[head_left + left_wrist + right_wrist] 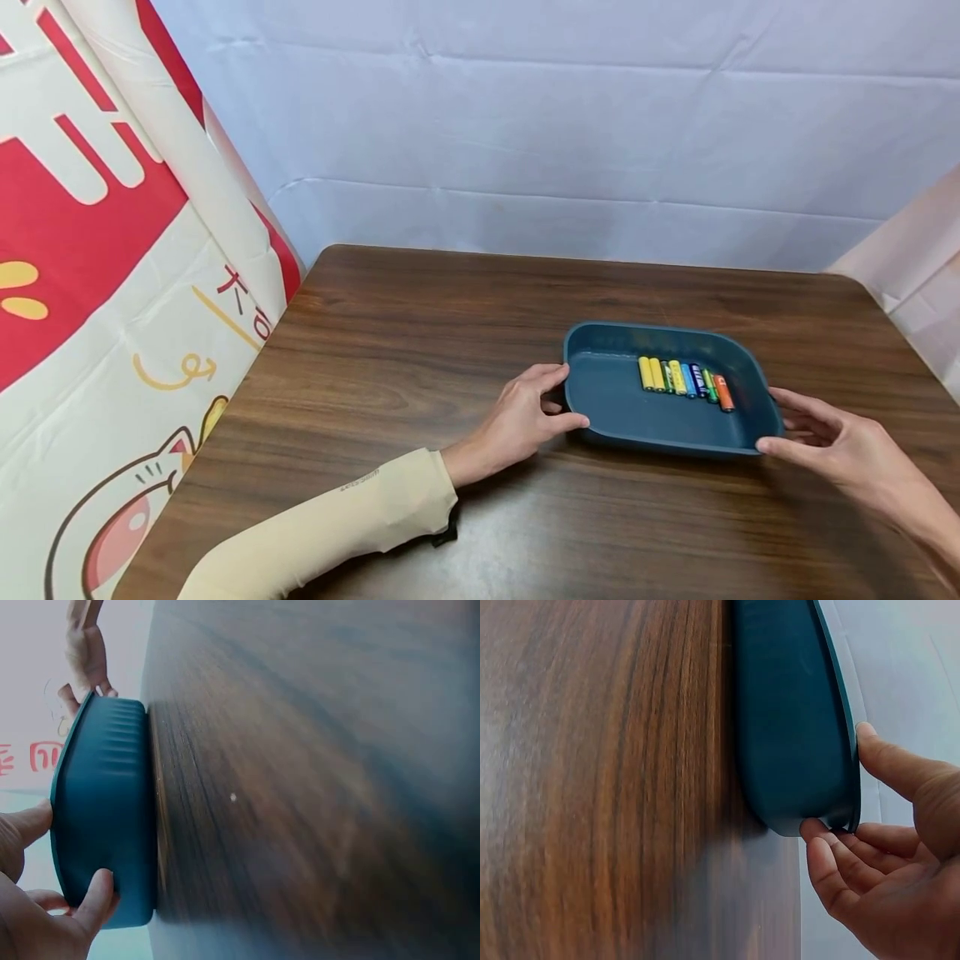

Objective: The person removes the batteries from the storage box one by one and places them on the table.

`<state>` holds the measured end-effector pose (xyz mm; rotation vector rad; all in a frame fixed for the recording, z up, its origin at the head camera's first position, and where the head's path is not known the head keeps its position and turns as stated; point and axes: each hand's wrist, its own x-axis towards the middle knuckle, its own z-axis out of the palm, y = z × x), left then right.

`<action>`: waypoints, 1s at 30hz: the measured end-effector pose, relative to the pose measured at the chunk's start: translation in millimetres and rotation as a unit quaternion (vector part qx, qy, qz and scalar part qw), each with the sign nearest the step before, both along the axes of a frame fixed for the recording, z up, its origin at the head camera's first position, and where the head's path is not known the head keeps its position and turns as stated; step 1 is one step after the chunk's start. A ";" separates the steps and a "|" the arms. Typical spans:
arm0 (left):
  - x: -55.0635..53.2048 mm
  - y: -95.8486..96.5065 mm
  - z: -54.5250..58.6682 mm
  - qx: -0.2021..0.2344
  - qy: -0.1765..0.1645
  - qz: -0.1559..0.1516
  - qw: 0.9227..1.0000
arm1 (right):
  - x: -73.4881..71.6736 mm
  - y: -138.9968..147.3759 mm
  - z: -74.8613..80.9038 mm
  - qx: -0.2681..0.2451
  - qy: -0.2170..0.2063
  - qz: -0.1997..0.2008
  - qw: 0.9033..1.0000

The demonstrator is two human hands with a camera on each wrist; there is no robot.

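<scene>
A dark teal plastic tray (637, 423) with rounded corners sits on the wooden table, a person's hand at each short end. In the head view the left hand (528, 408) grips the left end, thumb on the front corner of the rim and fingers against the side wall. At the right end the right hand (840, 437) holds the rim, its thumb (885, 756) on the edge and its fingers (847, 862) curled against the wall below. Inside, towards the right, several batteries lie side by side in a row, including yellow batteries (651, 375) and an orange battery (723, 393).
Brown wood-grain table (420, 333) extends around the tray. A pale wrinkled cloth (525, 125) hangs behind it, and a red and white printed cloth (150, 275) hangs on the left. A beige sleeve (337, 517) covers the left forearm.
</scene>
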<state>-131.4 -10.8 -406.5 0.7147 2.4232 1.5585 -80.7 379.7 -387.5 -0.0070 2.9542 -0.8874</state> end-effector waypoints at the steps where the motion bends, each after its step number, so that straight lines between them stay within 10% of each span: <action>1: -0.2 1.3 -0.2 -0.001 0.000 -0.001 1.000 | 0.3 1.5 0.0 -0.001 0.000 0.000 1.000; 21: 3.7 26.4 -1.7 -0.009 0.003 0.002 1.000 | -0.9 27.5 -11.9 -0.012 -0.015 -0.057 0.998; 30: -0.3 24.7 5.4 -0.112 0.079 0.016 0.990 | -4.1 26.4 -14.0 -0.002 -0.022 -0.050 0.999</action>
